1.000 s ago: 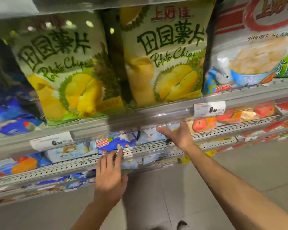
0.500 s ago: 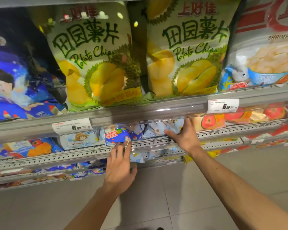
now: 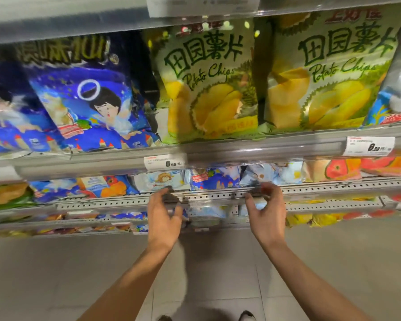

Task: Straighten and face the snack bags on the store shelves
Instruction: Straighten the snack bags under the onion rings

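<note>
Hands are at the low shelf rail (image 3: 218, 197), so the step looks like fixing the small snack bags (image 3: 214, 180) just behind it. The left hand (image 3: 163, 216) and right hand (image 3: 267, 210) each have loosely bent fingers near the rail and hold nothing. Next, each grip should reach over the rail and stand those bags up, fronts out.

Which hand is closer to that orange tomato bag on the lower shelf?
Right. The right hand is just left of the orange tomato bag; the left hand is much farther left.
</note>
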Motion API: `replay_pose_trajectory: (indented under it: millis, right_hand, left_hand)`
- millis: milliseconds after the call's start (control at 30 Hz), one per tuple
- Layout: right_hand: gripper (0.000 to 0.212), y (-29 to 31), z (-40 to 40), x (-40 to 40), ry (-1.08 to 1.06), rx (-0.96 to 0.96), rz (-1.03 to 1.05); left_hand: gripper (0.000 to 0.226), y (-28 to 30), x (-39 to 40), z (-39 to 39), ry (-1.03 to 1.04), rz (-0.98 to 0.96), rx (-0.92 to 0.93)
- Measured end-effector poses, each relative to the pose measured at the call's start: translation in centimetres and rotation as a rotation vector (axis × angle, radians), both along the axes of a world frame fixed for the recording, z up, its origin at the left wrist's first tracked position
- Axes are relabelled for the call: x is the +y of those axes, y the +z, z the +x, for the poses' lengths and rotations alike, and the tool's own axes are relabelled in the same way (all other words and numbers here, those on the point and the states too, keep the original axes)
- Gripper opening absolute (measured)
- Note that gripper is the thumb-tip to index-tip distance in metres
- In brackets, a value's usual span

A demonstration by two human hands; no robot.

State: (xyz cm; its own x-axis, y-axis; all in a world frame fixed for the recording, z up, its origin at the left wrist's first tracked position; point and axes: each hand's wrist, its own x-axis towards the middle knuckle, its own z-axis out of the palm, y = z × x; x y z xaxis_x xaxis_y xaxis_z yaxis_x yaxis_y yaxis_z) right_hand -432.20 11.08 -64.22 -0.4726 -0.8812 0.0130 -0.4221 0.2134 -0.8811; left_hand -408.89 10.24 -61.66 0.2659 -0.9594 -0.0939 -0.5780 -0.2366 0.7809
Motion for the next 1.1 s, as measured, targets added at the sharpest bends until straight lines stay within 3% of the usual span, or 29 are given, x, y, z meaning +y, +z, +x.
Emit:
replay_pose_trajectory:
  millis: [133,233,367,433,500,567,733,833,933,1100]
  right_hand:
    - [0.051,0.2,3.4,-2.0,0.046,-0.005,-0.033]
    - [0.049,0.3,4.9,-3.8,0.083,-0.032,-0.045]
    - [0.068,-0.4,5.3,-6.2,0.141,-0.115,0.032]
    - [0.076,-0.9,5.2,-7.0,0.144,-0.144,0.084]
    - [0.092,-1.5,5.0,-7.9,0.158,-0.196,0.149]
    - [0.102,-2.0,4.7,-8.7,0.169,-0.229,0.186]
    - [0.116,-2.2,4.8,-9.9,0.155,-0.124,0.205]
    - [0.114,-2.1,4.7,-10.6,0.175,-0.071,0.247]
    - [0.112,-1.9,4.6,-10.9,0.157,-0.065,0.266]
    - [0.082,-1.5,5.9,-10.3,0.123,-0.105,0.191]
  left_hand:
    - [0.054,-0.3,-2.7,3.5,0.084,-0.006,0.097]
    - [0.053,-0.8,-4.3,5.2,0.122,-0.108,0.059]
    - [0.032,-0.7,-6.0,7.5,0.032,-0.202,0.063]
    - [0.019,-0.8,-7.1,8.5,0.009,-0.247,0.201]
    - [0.023,-1.0,-7.7,9.2,-0.117,-0.254,0.249]
    - [0.045,-1.1,-8.6,9.4,-0.195,-0.238,0.224]
    - [0.061,-1.0,-9.6,9.4,-0.259,-0.197,0.454]
    - [0.057,-1.5,-9.8,9.5,-0.292,-0.095,0.417]
    - [0.037,-1.8,-10.2,9.8,-0.269,-0.027,0.398]
    - [0.048,-1.2,-9.9,10.7,-0.283,-0.047,0.471]
